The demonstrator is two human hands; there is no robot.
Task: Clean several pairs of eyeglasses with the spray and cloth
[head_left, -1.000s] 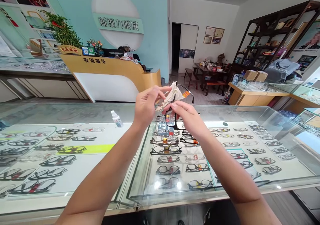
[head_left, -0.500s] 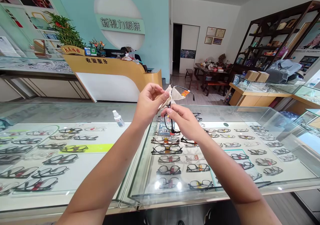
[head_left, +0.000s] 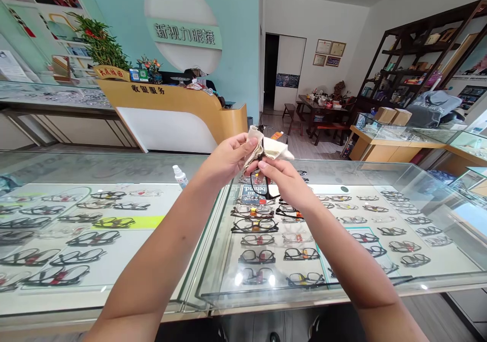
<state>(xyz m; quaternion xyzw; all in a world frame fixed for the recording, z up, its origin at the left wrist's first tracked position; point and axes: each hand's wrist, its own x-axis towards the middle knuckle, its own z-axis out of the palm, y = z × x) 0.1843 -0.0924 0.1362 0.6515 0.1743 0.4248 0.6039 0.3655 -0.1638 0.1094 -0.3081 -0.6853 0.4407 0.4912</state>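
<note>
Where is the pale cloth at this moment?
In the head view, the pale cloth is slightly right of centre, pinched by the left hand against the black glasses, just above the right hand.

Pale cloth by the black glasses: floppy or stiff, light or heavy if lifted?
Probably floppy: the pale cloth bunches in folds at the left hand. Likely light: its edges look thin. Unlikely to roll: it is crumpled against the black glasses.
</note>
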